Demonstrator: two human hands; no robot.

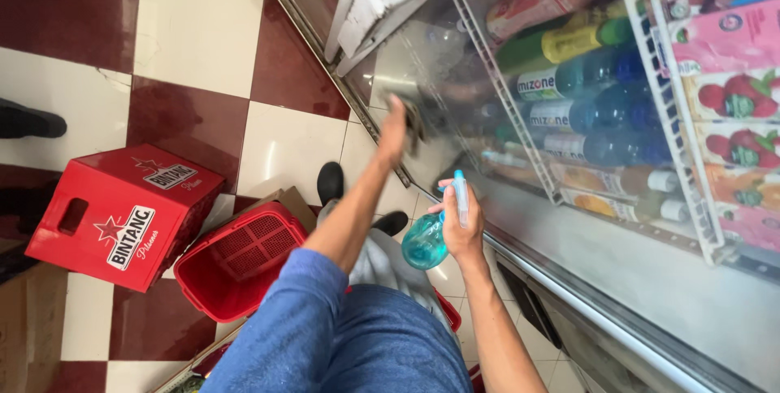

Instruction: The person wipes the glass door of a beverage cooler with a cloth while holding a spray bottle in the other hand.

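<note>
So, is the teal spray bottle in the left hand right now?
No, the translucent teal plastic spray bottle is held in the right hand, while the left hand presses a dark cloth against the fridge's glass door.

Small shop, drinks section. Glass-door fridge right in front of the hands, wire shelves packed with bottled drinks and juice cartons in rows. Red bottle crate and red shopping basket on the floor to the left of the hands. Red-and-white checkered floor tiles, retail style.
</note>
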